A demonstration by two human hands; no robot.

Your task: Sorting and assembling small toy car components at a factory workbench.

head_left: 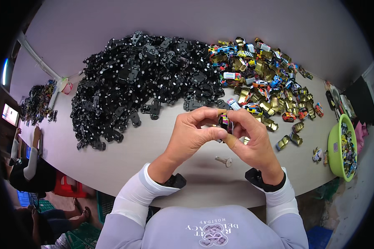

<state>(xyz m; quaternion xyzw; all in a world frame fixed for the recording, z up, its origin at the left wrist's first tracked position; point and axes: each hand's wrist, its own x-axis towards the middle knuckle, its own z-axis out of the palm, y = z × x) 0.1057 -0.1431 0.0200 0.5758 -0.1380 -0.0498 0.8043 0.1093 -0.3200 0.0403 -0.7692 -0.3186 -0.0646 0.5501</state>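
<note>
Head view: left hand [192, 130] and right hand [256, 139] pinch a toy car [225, 121] above the table [149, 147], presumably steadying so small a piece. Chassis [141, 70] and shells [274, 102] lie heaped ahead, probably for easy reach.

Chassis [133, 83]: black plastic, mostly matt, some soft sheen. Shells [274, 87]: glossy painted outsides, shiny gold metallic-looking insides. Toy [225, 121] in hands: plastic-looking, finish too small to tell. Tabletop [158, 151]: smooth, low sheen. Basin [335, 145]: smooth plastic, slight gloss. Shirt [170, 228]: matt cloth. Sleeves [131, 198]: smooth cloth. Tool [228, 162]: dull, metal-looking. Wall [237, 16]: smooth, matt. Stool [66, 186]: plastic.
</note>
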